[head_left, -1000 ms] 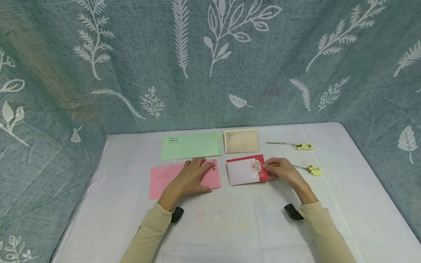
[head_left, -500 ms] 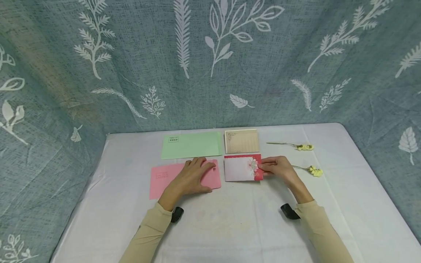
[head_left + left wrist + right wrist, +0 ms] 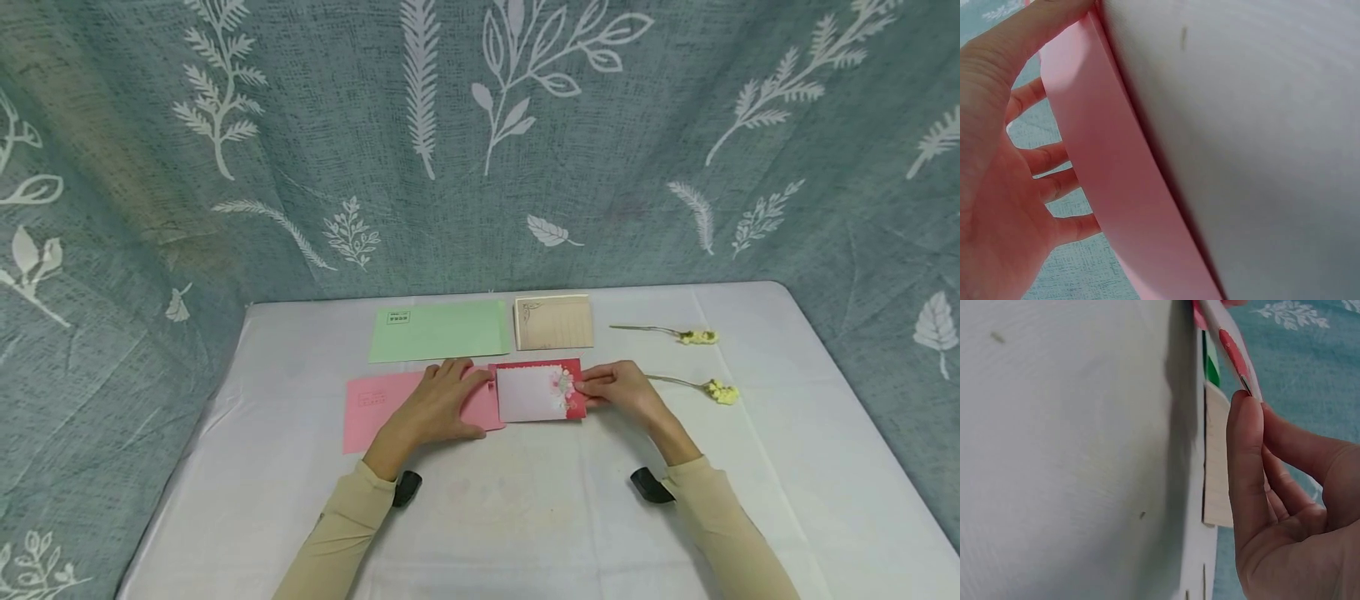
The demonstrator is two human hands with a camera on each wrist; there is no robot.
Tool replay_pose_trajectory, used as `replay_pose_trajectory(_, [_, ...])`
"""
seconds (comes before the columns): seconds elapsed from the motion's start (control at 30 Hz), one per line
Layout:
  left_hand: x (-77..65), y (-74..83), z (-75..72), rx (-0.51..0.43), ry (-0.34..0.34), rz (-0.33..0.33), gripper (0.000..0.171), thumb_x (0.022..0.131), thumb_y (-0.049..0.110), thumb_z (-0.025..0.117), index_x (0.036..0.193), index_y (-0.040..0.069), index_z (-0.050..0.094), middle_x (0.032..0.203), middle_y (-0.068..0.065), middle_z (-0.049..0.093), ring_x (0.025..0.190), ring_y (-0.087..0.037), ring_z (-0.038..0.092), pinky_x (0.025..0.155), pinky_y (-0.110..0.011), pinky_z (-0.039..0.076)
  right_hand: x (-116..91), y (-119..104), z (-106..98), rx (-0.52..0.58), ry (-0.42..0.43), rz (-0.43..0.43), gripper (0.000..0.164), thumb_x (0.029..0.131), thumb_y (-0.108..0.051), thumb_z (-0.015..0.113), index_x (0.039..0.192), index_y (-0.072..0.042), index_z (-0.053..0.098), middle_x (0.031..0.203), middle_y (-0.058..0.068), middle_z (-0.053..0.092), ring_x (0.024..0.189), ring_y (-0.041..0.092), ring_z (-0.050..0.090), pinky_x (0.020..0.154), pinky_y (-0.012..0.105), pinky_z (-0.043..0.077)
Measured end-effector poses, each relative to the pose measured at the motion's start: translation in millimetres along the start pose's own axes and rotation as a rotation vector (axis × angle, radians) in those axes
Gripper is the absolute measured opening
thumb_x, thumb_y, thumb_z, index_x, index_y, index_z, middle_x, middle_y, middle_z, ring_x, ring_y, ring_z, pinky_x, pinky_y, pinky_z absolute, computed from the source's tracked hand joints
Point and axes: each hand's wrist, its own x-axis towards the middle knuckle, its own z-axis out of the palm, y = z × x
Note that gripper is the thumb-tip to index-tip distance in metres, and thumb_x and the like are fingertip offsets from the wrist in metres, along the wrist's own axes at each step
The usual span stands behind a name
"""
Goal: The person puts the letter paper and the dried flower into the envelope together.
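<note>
1. Head view: your left grip point(image 3: 438, 408) lies over the right half of the pink envelope point(image 3: 386, 408), fingers spread, thumb at the near edge and fingertips toward the far edge, holding it across its width.
2. Head view: your right grip point(image 3: 618, 390) pinches the right end of the red-and-white card point(image 3: 531, 393), next to its printed flowers.
3. Head view, card position: its left edge meets the envelope's right end, just right of your left grip. Can't tell whether any of it is inside.
4. Head view, surroundings: green envelope point(image 3: 442, 332) just behind the pink one; tan note card point(image 3: 557, 323) just behind your card. Two yellow flowers on thin stems to the right, upper point(image 3: 697, 337) and lower point(image 3: 722, 392), the lower one's stem reaching near your right grip. All on the white-covered bench point(image 3: 525, 517), leaf-print curtain point(image 3: 337, 125) behind.
5. Left wrist view: your thumb is on the pink envelope's near edge, four fingers apart along its far side. Card can't be made out from this side.
6. Right wrist view: your thumb and forefinger pinch the card, seen nearly edge-on. Tan note card beyond it, a strip of green past that, a bit of pink at the top.
</note>
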Motion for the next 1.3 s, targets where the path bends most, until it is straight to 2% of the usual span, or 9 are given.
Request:
replay_pose_trajectory(0.2, [-0.6, 1.2, 0.0, -0.002, -0.010, -0.011, 0.081, 0.072, 0.044, 0.085, 0.142, 0.021, 0.050, 0.135, -0.014, 0.047, 0.128, -0.031, 0.042, 0.106, -0.052, 0.032, 3, 2, 5, -0.055, 0.013, 0.027, 0.033, 0.091, -0.008, 0.068, 0.116, 0.013, 0.064, 0.086, 0.012, 0.074, 0.066, 0.008, 0.068, 0.067, 0.023, 0.056])
replay_pose_trajectory(0.43, [-1.4, 2.0, 0.5, -0.004, 0.000, -0.010, 0.083, 0.071, 0.043, 0.086, 0.142, 0.020, 0.050, 0.137, -0.014, 0.047, 0.129, -0.031, 0.042, 0.107, -0.053, 0.032, 5, 2, 8, -0.098, 0.022, 0.021, 0.032, 0.091, -0.008, 0.068, 0.114, 0.013, 0.065, 0.090, 0.017, 0.073, 0.063, 0.008, 0.067, 0.064, 0.023, 0.055])
replay_pose_trajectory(1.0, [-1.7, 1.6, 1.9, -0.003, 0.013, 0.005, 0.079, 0.072, 0.043, 0.085, 0.140, 0.022, 0.052, 0.134, -0.013, 0.048, 0.126, -0.031, 0.042, 0.104, -0.051, 0.033, 11, 4, 18, -0.047, -0.025, -0.002, 0.029, 0.094, -0.003, 0.063, 0.114, 0.019, 0.063, 0.086, 0.015, 0.072, 0.061, 0.006, 0.065, 0.061, 0.024, 0.056])
replay_pose_trajectory(1.3, [-2.6, 2.4, 2.2, -0.005, 0.009, -0.004, 0.081, 0.071, 0.044, 0.086, 0.141, 0.021, 0.051, 0.135, -0.014, 0.047, 0.127, -0.031, 0.042, 0.106, -0.052, 0.033, 18, -1, 30, -0.064, -0.062, -0.004, 0.027, 0.093, -0.003, 0.064, 0.112, 0.016, 0.066, 0.081, 0.009, 0.069, 0.061, 0.007, 0.063, 0.061, 0.023, 0.056])
